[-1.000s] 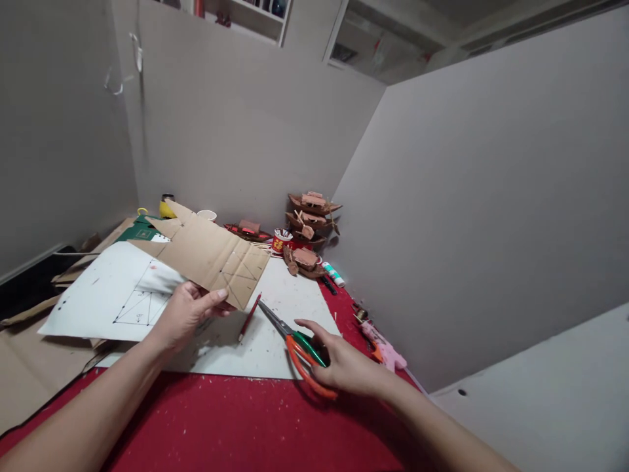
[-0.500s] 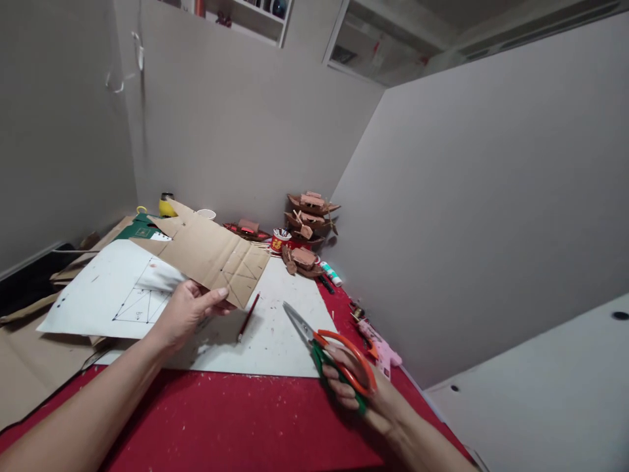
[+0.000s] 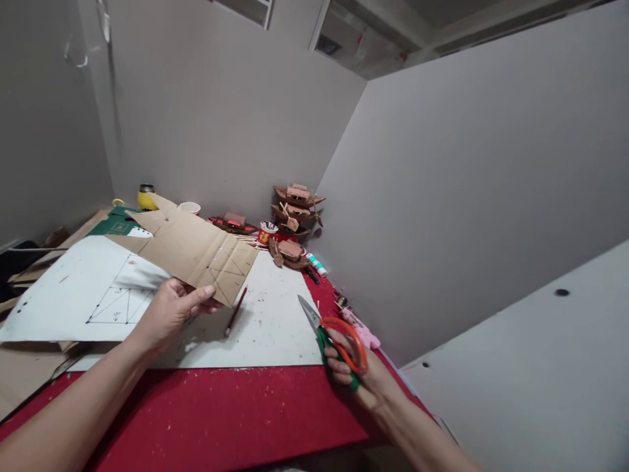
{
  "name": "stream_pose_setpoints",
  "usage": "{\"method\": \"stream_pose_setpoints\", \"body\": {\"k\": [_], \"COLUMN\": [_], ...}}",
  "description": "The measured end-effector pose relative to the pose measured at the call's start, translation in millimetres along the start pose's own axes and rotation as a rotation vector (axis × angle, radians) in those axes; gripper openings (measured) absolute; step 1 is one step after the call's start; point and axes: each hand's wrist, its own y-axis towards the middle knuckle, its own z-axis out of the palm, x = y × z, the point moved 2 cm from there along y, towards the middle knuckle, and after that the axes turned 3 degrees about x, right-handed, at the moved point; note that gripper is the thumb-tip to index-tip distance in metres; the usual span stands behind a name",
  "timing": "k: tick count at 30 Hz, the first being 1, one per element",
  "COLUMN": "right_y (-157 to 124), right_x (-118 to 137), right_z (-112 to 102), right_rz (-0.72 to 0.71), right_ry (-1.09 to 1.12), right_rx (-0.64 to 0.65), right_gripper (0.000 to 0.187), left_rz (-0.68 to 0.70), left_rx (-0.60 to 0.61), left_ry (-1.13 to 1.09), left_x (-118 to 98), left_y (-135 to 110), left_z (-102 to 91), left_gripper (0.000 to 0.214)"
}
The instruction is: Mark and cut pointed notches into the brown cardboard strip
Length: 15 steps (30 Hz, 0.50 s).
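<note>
My left hand (image 3: 177, 307) pinches the lower edge of a brown cardboard piece (image 3: 189, 252), thumb on top. Pointed strips stick out at its far left end, and pencil lines cross its right end. In my right hand (image 3: 346, 360) is a pair of scissors (image 3: 311, 316) with one orange and one green handle loop; the blades look closed and point up and left, apart from the cardboard. A dark red pencil (image 3: 236, 313) lies on the white sheet (image 3: 275, 334) between my hands. Left of it, a paper with a line drawing (image 3: 63, 288) is partly covered by my left arm.
Brown model boats (image 3: 297, 213) are stacked at the back, with another boat (image 3: 233, 223) to their left. A red cup (image 3: 267, 233), a glue tube (image 3: 316, 265) and a pink glue gun (image 3: 361, 330) stand or lie nearby. A red cloth (image 3: 221, 413) covers the front; walls enclose the table.
The view has shifted, so most things sit further left. My right hand and the scissors have moved a little away from the cardboard, and the blades look more closed. The left hand keeps its hold.
</note>
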Motion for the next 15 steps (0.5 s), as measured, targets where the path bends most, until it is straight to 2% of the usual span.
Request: {"method": "stream_pose_setpoints", "body": {"k": [3,8,15], "right_y": [6,11,-4], "right_x": [2,9,-7], "right_z": [-3,-15,-5], "right_rz": [0.022,-0.08,-0.067], "right_ry": [-0.002,0.043,0.054], "right_rx": [0.008,-0.055,-0.012], "right_gripper": [0.033,0.032,0.033], "left_rz": [-0.01,-0.018,-0.068], "left_rx": [0.014,0.004,-0.03], "left_ry": [0.022,0.024,0.054], "left_x": [1,-3,-9], "left_y": [1,-1,-3], "left_z": [-0.8,1.9,8.9], "left_gripper": [0.031,0.031,0.02]}}
